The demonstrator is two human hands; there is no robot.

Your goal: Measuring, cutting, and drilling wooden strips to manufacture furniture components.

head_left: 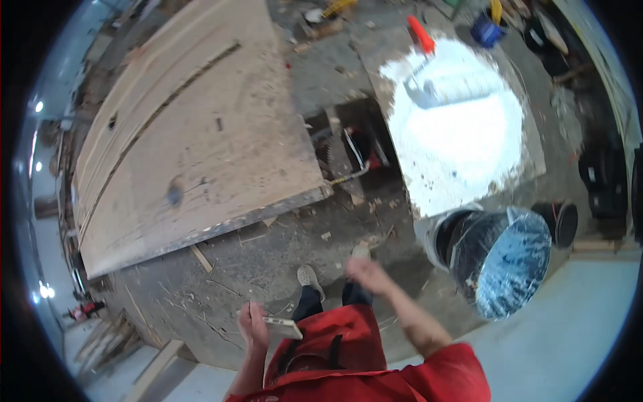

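In our left hand (252, 323) we are gripping a pale strip (285, 327) jutting rightward; our right hand (368, 275) is curling, contents unclear. Beyond both, a wooden panel (214, 151) is lying above littered floor (251, 285).

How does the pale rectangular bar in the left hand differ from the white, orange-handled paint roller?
The pale bar is held in the left hand; the paint roller lies on a white-coated board. The bar looks flat; the roller is cylindrical with an orange handle. Both have pale surfaces.

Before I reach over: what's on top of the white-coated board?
A roller with a red handle lies on the board, amid white coating. What's under the roller and coating is hidden.
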